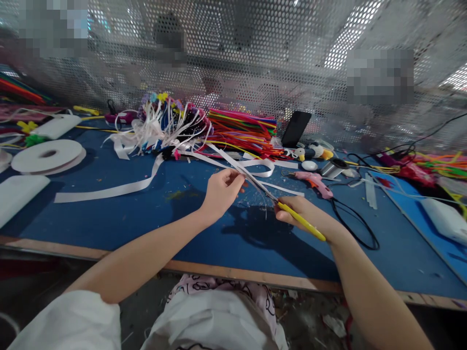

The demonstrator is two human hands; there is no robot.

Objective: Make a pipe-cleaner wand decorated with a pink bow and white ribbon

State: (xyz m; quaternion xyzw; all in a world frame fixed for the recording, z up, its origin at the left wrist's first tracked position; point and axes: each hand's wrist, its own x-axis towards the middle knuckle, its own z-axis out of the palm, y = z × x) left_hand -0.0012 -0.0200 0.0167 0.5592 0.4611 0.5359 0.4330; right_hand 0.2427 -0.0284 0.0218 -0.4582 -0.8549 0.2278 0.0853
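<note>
My left grip point(223, 192) is pinching ribbon point(231, 162), best held taut; beside it, my right grip point(305, 210) is clasping a yellow tool point(301, 222).

Blue table point(116, 221) with a brown front edge point(226, 273), crowded toward the back.
Left to right: a flat white reel point(29, 156), a loose ribbon point(98, 195) lying before a heap of white ribbons point(156, 127), a pile of bright stems point(241, 132), a tilted black phone point(296, 129), a pink glue gun point(315, 183) with its black cord point(369, 248) looped nearby, and a metallic spool point(330, 170). Small specks point(253, 200) dot the middle.
</note>
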